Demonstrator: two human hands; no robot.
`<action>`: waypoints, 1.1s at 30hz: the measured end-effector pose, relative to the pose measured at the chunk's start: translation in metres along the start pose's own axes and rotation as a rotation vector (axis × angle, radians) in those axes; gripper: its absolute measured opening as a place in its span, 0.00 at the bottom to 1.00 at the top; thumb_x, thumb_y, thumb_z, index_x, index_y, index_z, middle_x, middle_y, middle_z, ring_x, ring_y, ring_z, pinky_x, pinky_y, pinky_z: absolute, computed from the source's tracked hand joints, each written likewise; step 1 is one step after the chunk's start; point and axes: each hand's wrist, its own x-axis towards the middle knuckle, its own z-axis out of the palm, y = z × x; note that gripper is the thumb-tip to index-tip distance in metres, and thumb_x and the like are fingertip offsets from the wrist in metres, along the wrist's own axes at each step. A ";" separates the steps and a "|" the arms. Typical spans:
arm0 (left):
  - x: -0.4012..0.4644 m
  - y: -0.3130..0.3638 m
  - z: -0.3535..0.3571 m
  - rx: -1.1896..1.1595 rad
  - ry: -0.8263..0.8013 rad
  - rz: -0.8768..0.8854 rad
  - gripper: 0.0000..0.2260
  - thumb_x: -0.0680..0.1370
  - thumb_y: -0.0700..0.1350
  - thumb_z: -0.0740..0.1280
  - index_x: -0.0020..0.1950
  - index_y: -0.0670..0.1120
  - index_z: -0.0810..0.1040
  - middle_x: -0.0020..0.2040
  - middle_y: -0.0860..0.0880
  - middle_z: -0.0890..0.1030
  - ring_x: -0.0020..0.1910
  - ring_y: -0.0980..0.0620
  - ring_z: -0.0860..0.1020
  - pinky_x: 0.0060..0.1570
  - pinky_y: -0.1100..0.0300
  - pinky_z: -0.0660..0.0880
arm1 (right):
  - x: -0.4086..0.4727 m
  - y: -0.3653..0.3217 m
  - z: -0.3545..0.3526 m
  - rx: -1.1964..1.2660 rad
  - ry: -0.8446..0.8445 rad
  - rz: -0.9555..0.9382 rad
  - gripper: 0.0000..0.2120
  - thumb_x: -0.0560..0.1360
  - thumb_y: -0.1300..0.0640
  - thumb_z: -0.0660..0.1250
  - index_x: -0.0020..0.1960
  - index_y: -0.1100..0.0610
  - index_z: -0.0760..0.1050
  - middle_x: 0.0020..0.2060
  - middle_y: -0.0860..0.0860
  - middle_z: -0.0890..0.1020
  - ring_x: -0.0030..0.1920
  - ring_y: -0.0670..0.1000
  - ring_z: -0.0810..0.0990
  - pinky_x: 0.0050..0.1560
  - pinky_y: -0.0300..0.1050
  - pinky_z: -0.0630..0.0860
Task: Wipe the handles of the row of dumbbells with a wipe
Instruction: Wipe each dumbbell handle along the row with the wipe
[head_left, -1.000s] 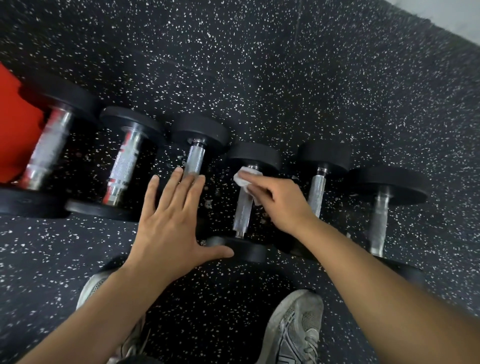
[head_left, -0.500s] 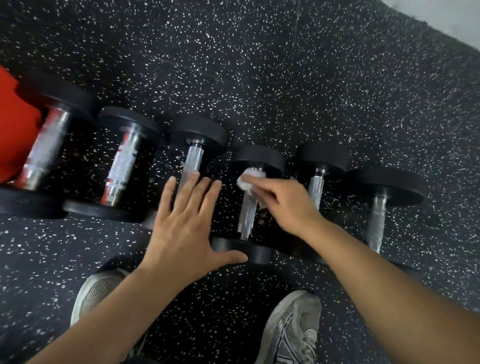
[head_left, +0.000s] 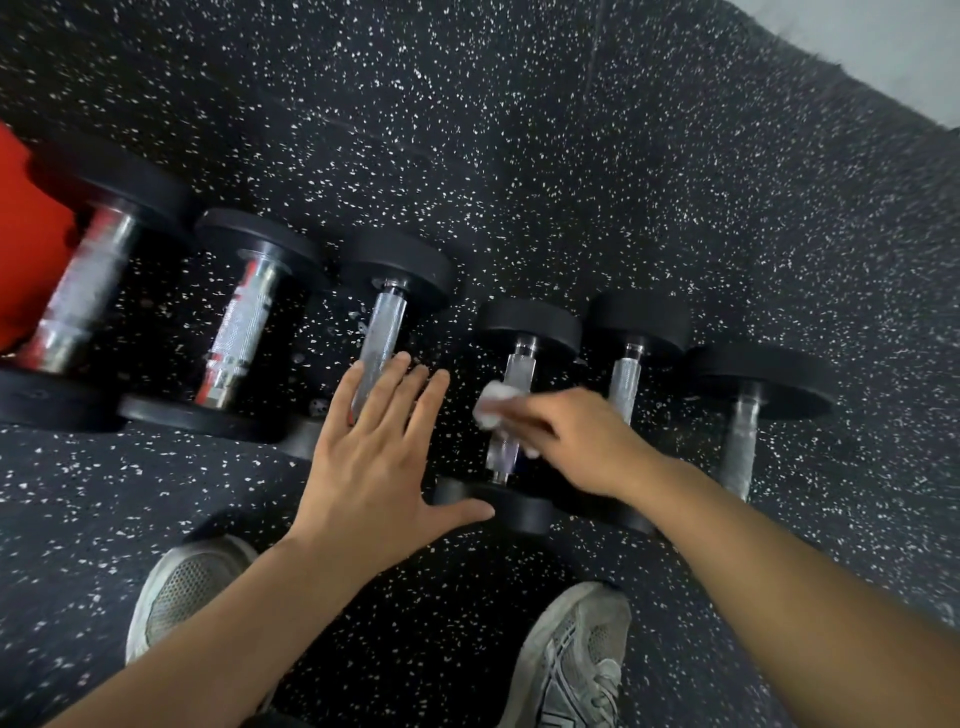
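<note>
Hands (head_left: 582, 441) (crumpled wipe (head_left: 491, 405)) on knurled handle (head_left: 511, 415)

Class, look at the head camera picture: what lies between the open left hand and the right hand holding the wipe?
In the head view, between the left hand and the right hand with the wipe lies only bare speckled floor; the wiped handle is under the wipe.

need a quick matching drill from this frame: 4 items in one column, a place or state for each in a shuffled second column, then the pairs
Items:
1. wipe
2. left hand
3. red object
4. grey shoes

Places or states:
A. at the far left edge, behind the largest dumbbell
B. flat, fingers spread, over the third dumbbell from the left
C. pressed on the fourth dumbbell's handle by the right hand
D. on the speckled floor, nearest the camera

Pairs: 1-C, 2-B, 3-A, 4-D
</note>
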 end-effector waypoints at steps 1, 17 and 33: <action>0.000 0.000 0.000 -0.001 0.003 0.000 0.55 0.68 0.83 0.56 0.81 0.42 0.63 0.78 0.44 0.71 0.82 0.47 0.59 0.79 0.38 0.54 | 0.003 0.005 -0.002 0.039 0.103 0.035 0.17 0.83 0.41 0.58 0.70 0.32 0.71 0.36 0.38 0.81 0.29 0.41 0.78 0.33 0.34 0.71; 0.001 -0.007 0.000 -0.109 0.032 0.021 0.53 0.65 0.81 0.59 0.79 0.46 0.65 0.75 0.48 0.74 0.72 0.47 0.74 0.76 0.50 0.62 | -0.030 -0.005 -0.011 0.111 0.009 0.075 0.20 0.83 0.44 0.60 0.73 0.30 0.65 0.51 0.48 0.86 0.38 0.43 0.82 0.45 0.49 0.81; 0.022 0.029 -0.016 0.006 -0.235 0.077 0.56 0.65 0.84 0.53 0.84 0.52 0.50 0.81 0.51 0.62 0.80 0.49 0.60 0.80 0.49 0.52 | -0.099 0.078 -0.024 0.450 0.378 0.272 0.16 0.84 0.48 0.61 0.71 0.44 0.75 0.57 0.39 0.82 0.48 0.22 0.74 0.48 0.20 0.67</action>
